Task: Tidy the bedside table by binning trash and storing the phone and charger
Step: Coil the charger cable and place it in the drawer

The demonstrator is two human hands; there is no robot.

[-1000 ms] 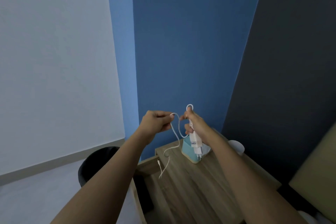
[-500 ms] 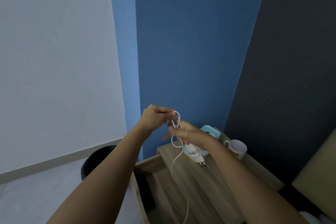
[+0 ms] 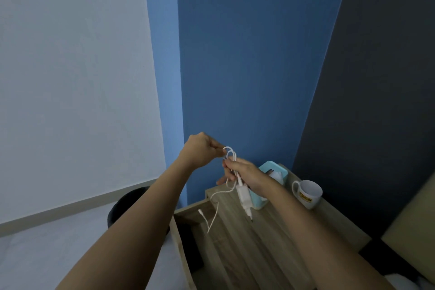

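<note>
Both forearms reach forward above the wood-grain table (image 3: 247,254), left hand (image 3: 200,149) pinching a loop of thin white cable (image 3: 229,152), right hand (image 3: 244,173) gripping the blocky white charger (image 3: 244,199), prongs down

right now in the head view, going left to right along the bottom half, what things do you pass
round black bin → open wooden drawer → dangling white cable end → white charger plug → pale blue tissue box → white mug with yellow label
</note>
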